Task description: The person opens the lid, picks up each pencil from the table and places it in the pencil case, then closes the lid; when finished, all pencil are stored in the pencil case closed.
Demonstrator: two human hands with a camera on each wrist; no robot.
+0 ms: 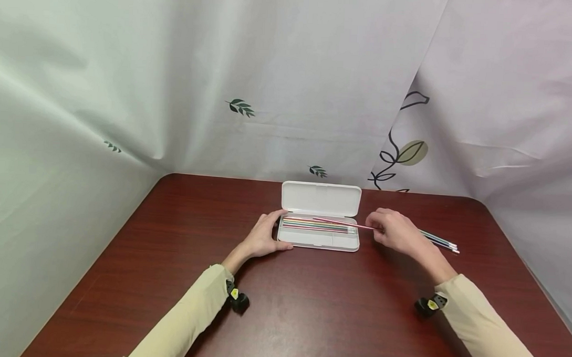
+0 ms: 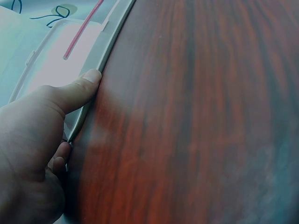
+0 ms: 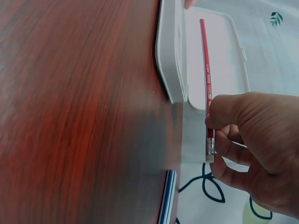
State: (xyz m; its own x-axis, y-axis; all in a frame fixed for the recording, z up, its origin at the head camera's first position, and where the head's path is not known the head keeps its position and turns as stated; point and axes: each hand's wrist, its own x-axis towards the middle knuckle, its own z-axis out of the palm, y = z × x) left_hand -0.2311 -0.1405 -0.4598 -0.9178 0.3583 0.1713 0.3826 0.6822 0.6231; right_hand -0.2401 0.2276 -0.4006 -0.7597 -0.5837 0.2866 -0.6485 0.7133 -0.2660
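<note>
A white pencil case (image 1: 307, 237) lies open on the table, its lid (image 1: 321, 199) raised at the back. Several colored pencils (image 1: 308, 226) lie side by side in its rear compartment. My left hand (image 1: 263, 236) holds the case's left end, thumb on the front edge and fingers at the far side. Between thumb and fingers, my right hand (image 1: 397, 233) pinches a red pencil (image 3: 206, 70) near its eraser end. In the head view that pencil's other end reaches left over the case. The right wrist view shows its metal band and pale eraser below the thumb.
Several loose pencils (image 1: 440, 240), blue and green among them, lie on the dark red wooden table (image 1: 329, 306) to the right, partly hidden behind my right hand. A pale curtain (image 1: 279, 94) with leaf prints hangs behind the table and along both sides.
</note>
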